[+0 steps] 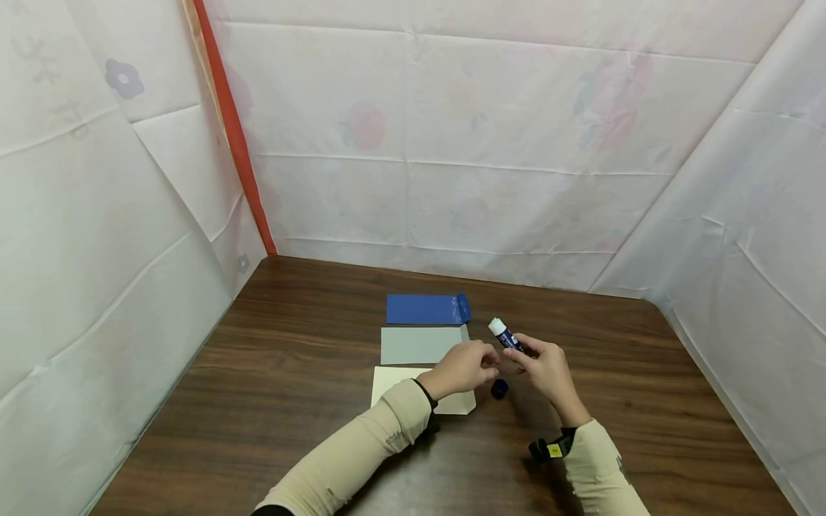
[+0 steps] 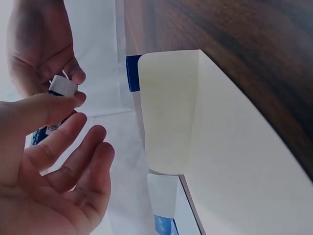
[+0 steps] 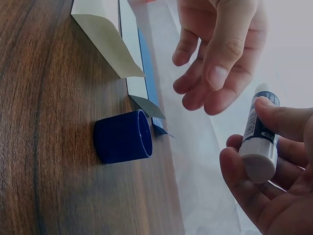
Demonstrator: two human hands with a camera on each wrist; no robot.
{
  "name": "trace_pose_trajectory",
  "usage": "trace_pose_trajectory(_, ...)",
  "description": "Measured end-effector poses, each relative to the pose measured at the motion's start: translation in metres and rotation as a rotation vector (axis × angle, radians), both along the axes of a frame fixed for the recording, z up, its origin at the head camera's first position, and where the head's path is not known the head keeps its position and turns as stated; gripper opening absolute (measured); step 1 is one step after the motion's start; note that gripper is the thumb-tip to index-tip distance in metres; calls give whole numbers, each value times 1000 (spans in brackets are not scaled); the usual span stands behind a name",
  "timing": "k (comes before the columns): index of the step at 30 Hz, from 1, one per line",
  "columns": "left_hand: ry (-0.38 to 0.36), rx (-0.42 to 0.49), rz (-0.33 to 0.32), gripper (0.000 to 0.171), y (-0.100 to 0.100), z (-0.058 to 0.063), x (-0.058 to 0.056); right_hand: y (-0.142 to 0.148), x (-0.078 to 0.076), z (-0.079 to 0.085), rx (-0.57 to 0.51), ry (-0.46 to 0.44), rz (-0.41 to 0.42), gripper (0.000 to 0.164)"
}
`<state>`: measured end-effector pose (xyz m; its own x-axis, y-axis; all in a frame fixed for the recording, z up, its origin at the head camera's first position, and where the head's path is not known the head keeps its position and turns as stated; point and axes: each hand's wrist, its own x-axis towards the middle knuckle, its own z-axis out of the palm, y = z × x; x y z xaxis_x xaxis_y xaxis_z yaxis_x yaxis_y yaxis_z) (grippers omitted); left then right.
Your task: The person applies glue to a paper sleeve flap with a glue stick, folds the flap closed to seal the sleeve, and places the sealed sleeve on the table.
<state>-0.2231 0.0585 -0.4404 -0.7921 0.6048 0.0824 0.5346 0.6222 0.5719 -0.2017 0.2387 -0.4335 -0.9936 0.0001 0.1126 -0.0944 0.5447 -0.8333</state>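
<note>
My right hand (image 1: pixel 545 369) holds a dark blue and white glue stick (image 3: pixel 260 125) between thumb and fingers, tilted, its white tip bare. The left hand (image 1: pixel 459 371) hovers beside it above the cream envelope (image 1: pixel 457 405), fingers loosely bent and holding nothing. In the right wrist view the dark blue cap (image 3: pixel 120 138) stands on the table, its hollow end up. Beyond the cream envelope lie a pale grey-green envelope (image 1: pixel 413 346) and a blue envelope (image 1: pixel 416 309), in a row. All three have their flaps at the right; whitish smears show near the blue one's flap.
The dark wood table (image 1: pixel 271 387) runs back to a white patterned sheet (image 1: pixel 452 208), with more sheeting along both sides. A red strip (image 1: pixel 235 136) comes down to the far left corner. A black strap with a yellow label (image 1: pixel 553 450) is on the right wrist.
</note>
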Motion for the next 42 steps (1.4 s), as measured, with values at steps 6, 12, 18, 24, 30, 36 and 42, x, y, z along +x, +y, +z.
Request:
trace_pose_trajectory(6,23,60,64,14,-7,-1,-1,-2,-1,0,24,1,8,39)
trace_pose_trajectory(12,-2,127,104,13,-14,0,-1,-5,-1,0,16,-9,14,38)
trace_pose_trajectory(18,-83,174,129,17,-25,5,-1,-9,0,-1,13,-8,11,37)
trace_pose_trajectory(24,-99,201,149,18,-35,6,1,-14,0,-3,-3,-18,20,38)
trace_pose_trajectory(30,-104,216,179,17,-45,2,1,-16,2,-3,-8,-34,22,38)
trace_pose_trajectory(36,-113,246,218,20,-53,0,2,-19,5,-1,-14,-39,38,40)
trace_pose_trajectory(42,-126,299,225,25,-56,-4,4,-23,5,-1,-27,-31,69,39)
